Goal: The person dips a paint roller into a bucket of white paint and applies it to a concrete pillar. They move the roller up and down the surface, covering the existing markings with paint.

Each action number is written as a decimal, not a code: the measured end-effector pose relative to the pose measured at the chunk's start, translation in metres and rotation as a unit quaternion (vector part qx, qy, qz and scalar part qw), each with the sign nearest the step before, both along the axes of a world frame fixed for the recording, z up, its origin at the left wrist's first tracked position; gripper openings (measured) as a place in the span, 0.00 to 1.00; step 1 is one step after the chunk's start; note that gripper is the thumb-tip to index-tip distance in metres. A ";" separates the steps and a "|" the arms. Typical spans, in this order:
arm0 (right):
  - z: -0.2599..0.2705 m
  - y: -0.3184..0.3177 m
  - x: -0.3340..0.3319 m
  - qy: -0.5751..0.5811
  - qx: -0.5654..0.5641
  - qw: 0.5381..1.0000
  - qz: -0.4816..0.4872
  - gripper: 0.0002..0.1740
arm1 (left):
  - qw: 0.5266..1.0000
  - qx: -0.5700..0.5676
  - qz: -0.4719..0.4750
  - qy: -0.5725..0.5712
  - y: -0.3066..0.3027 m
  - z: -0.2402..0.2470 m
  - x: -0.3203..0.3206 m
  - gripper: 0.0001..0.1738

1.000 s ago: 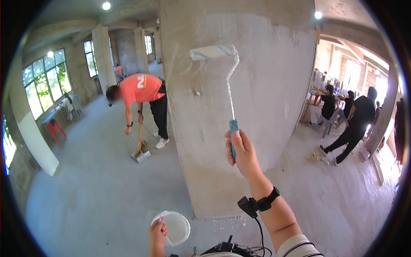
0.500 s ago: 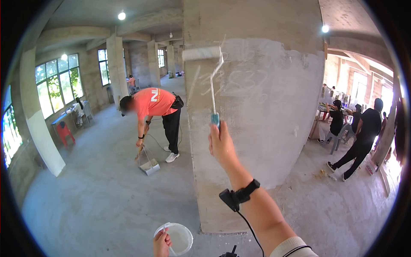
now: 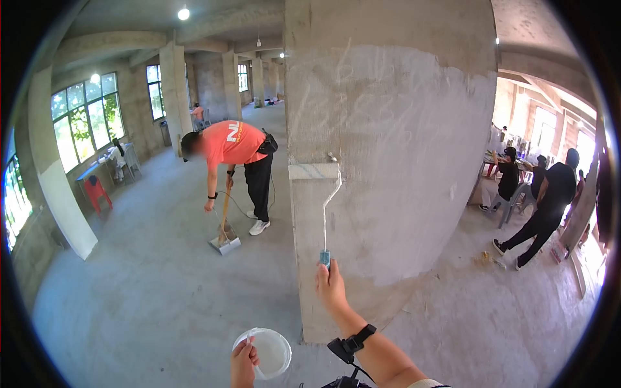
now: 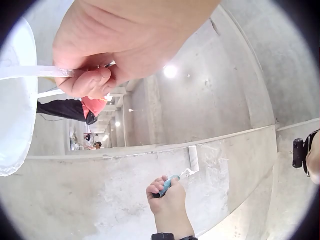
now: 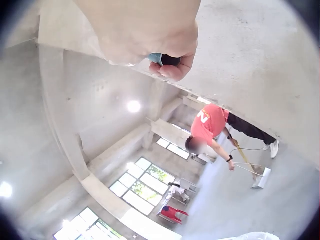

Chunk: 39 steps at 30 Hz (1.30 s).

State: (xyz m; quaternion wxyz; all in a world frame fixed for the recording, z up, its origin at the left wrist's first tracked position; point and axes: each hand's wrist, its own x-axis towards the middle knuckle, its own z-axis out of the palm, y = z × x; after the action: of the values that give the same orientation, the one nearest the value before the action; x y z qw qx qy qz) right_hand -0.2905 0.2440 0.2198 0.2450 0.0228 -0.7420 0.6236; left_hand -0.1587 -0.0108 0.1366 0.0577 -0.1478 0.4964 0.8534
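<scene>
While your two hands are well apart, each has one thing in its grip. Your right hand has its fingers curled round the blue handle of one paint roller, held upright with its single white sleeve on top. That sleeve lies level across the left part of one wall and appears to meet its surface, reaching about to the left edge. Your left hand is low down, its fingers closed round the white handle strap of one white bucket, which hangs near the foot of the wall. You wear one black wristband on your right wrist.

Above the roller you have pale scrawled marks, and one broad lighter patch spreads over the wall to the right.

To your left, one person in a coral shirt bends over one broom and one dustpan on the floor. Farther off by the windows you have one red chair. On your right, one person in black stands beside two others in dark clothes, with one grey chair near them.
</scene>
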 end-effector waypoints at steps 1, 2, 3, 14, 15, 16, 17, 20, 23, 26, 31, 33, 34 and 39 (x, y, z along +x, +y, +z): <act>0.005 -0.003 0.003 -0.004 -0.011 1.000 0.005 0.15 | 1.000 -0.002 0.004 -0.002 0.000 0.001 0.002 0.10; 0.015 -0.008 0.008 -0.008 -0.023 1.000 0.011 0.15 | 1.000 -0.004 0.009 -0.003 0.000 0.002 0.003 0.10; 0.030 -0.013 0.013 -0.009 -0.023 1.000 0.011 0.15 | 1.000 -0.004 0.008 -0.004 -0.001 0.002 0.004 0.10; 0.240 -0.010 -0.007 0.081 -0.152 0.979 0.113 0.15 | 1.000 0.001 0.014 0.001 -0.008 0.006 0.006 0.11; 0.251 -0.007 -0.008 0.081 -0.136 0.981 0.109 0.16 | 1.000 0.001 0.013 0.001 -0.008 0.007 0.005 0.11; 0.255 -0.003 -0.009 0.081 -0.120 0.984 0.104 0.18 | 1.000 0.001 0.016 -0.001 -0.008 0.008 0.005 0.10; 0.253 0.000 -0.010 0.084 -0.117 0.984 0.105 0.18 | 1.000 0.002 0.018 -0.004 -0.008 0.010 0.006 0.10; 0.219 0.010 -0.010 0.070 -0.084 0.992 0.067 0.19 | 1.000 0.005 0.024 -0.006 -0.007 0.009 0.007 0.09; 0.151 0.022 -0.017 0.074 -0.040 0.996 0.027 0.18 | 1.000 -0.003 0.026 -0.004 -0.009 0.002 0.006 0.11; 0.087 0.026 -0.009 0.055 -0.017 0.998 0.024 0.17 | 1.000 0.002 0.025 -0.006 -0.006 0.003 0.004 0.09; 0.066 0.029 0.021 0.035 -0.015 0.999 0.023 0.17 | 1.000 -0.001 0.011 -0.015 -0.002 0.003 0.001 0.09; 0.086 0.026 0.042 0.025 -0.054 0.997 0.038 0.17 | 1.000 -0.004 0.005 -0.015 -0.002 0.003 0.000 0.09; 0.094 0.030 0.050 0.015 -0.088 0.995 0.047 0.17 | 1.000 -0.002 0.001 -0.009 0.000 0.004 0.001 0.09; 0.076 0.053 0.069 -0.032 -0.121 0.992 0.032 0.18 | 1.000 0.006 -0.008 -0.006 0.005 0.003 0.003 0.09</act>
State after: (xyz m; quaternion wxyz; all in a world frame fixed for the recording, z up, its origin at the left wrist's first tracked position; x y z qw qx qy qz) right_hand -0.2218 0.2969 0.2954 0.2023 -0.0034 -0.6670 0.7170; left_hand -0.1561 -0.0063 0.1396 0.0685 -0.1481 0.4920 0.8551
